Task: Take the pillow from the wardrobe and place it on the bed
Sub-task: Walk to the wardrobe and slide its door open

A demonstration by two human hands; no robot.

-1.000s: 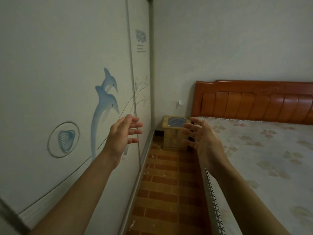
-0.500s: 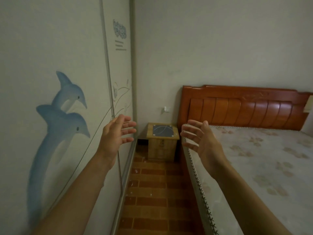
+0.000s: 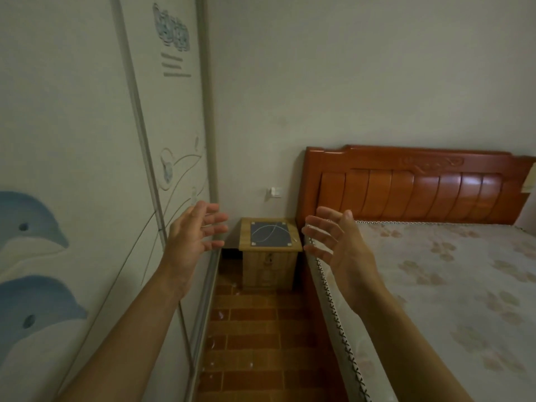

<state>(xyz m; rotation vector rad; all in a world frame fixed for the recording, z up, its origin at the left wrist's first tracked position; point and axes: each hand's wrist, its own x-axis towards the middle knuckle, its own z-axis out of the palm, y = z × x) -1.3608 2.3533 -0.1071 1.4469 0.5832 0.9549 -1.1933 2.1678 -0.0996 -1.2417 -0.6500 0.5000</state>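
The wardrobe (image 3: 87, 140) fills the left side, its pale sliding doors shut and painted with blue dolphins. No pillow is in view. The bed (image 3: 452, 285) lies on the right with a bare flower-patterned mattress and a red-brown wooden headboard. My left hand (image 3: 193, 239) is raised in front of the wardrobe's door edge, fingers spread, holding nothing. My right hand (image 3: 339, 248) is held up over the bed's near edge, palm facing left, fingers apart and empty.
A small wooden bedside cabinet (image 3: 269, 250) with a dark top panel stands against the back wall between wardrobe and bed. A narrow aisle of brown brick-pattern floor (image 3: 255, 338) runs between them. A white wall socket (image 3: 275, 192) is above the cabinet.
The view has moved forward along the wardrobe toward the back wall; the dolphins slid left. Both hands stay raised and empty in about the same pose.
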